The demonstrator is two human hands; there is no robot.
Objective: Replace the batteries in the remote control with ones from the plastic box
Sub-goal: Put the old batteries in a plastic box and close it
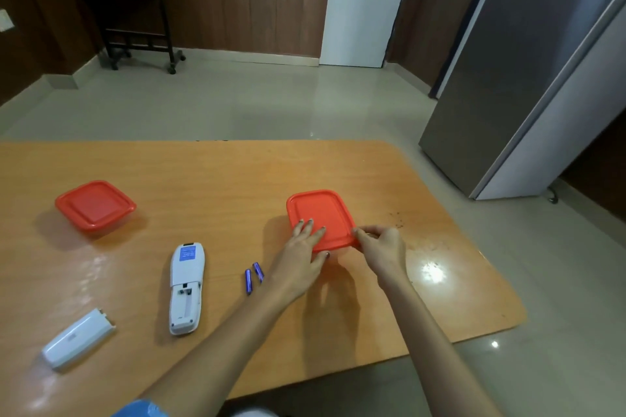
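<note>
A white remote control (pixel 186 288) lies face down on the orange table, its battery bay open and empty. Its white cover (pixel 77 341) lies apart at the front left. Two blue batteries (pixel 253 278) rest side by side right of the remote. A plastic box with a red lid (pixel 318 213) sits at the centre right. My left hand (pixel 303 254) lies flat with fingers spread on the lid's near left part. My right hand (pixel 381 245) pinches the lid's near right corner. The box's contents are hidden.
A second red-lidded box (pixel 96 206) stands at the far left of the table (pixel 210 179). Dark crumbs (pixel 399 222) are scattered right of the nearer box. A grey fridge (pixel 528 78) stands beyond the table's right end.
</note>
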